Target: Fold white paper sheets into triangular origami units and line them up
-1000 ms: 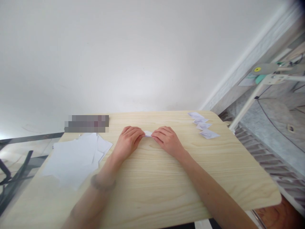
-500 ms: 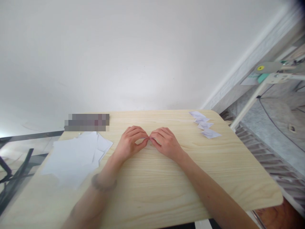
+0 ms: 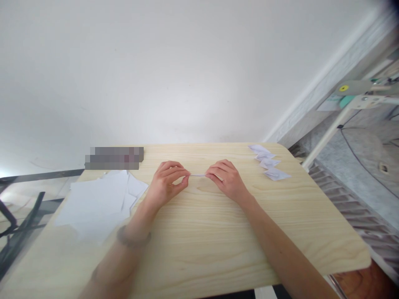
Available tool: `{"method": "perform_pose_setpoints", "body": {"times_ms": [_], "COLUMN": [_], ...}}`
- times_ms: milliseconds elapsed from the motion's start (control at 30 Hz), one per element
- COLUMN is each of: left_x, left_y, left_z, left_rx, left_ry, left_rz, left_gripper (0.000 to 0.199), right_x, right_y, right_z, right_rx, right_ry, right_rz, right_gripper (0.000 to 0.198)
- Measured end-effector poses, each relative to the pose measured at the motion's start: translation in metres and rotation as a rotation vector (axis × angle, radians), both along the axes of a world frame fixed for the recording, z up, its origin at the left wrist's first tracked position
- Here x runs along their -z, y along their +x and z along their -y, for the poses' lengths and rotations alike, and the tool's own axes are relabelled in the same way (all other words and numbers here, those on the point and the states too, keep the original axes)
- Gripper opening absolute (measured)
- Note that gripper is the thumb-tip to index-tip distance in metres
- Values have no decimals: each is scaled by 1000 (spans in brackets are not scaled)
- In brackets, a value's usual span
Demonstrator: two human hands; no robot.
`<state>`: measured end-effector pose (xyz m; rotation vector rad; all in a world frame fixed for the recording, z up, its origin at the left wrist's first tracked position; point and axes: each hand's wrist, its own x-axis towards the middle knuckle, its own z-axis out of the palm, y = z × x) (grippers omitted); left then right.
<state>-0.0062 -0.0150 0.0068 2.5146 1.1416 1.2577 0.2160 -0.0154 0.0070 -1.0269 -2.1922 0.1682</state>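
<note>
Over the middle of the table, a thin folded piece of white paper (image 3: 197,175) is stretched between my two hands, seen nearly edge-on. My left hand (image 3: 168,182) pinches its left end between thumb and fingertips. Its right end is pinched by my right hand (image 3: 226,179), the fingers curled together. The parts of the paper inside the fingertips are hidden. Several folded white paper pieces (image 3: 276,174) lie in a row to the right, beyond my right hand. Left of my left hand spreads a pile of white paper sheets (image 3: 96,199).
The light wooden table (image 3: 199,249) stands against a white wall (image 3: 187,74). A blurred-out dark object (image 3: 114,158) lies at the back left. Off the table's right side is a white metal frame (image 3: 327,135) with cables behind it.
My hands have moved apart from nearly touching, and more of the paper shows between them. Both have shifted slightly toward the back of the table.
</note>
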Motion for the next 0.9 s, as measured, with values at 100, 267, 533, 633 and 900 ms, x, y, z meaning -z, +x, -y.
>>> {"method": "perform_pose_setpoints", "body": {"times_ms": [100,267,533,633,900], "left_x": [0,-3,1,2,2], "left_y": [1,3,6,3,-1], "left_z": [0,2,2,0,-2], "left_rx": [14,33,99,80,26], "left_ry": [10,-44,-23,-33,-37], "left_rz": [-7,-58,-43,-34,-38], "left_gripper": [15,13,11,12,10], "right_x": [0,-2,0,1,2], "right_y": [1,-3,-16,-13,-7], "right_z": [0,4,9,7,6], "right_rx": [-13,4,-59,-43,-83], "right_ry": [-10,-22,-10,-28,-37], "right_rz": [-3,-6,-34,-84,-149], "right_gripper": [14,15,7,9,7]}}
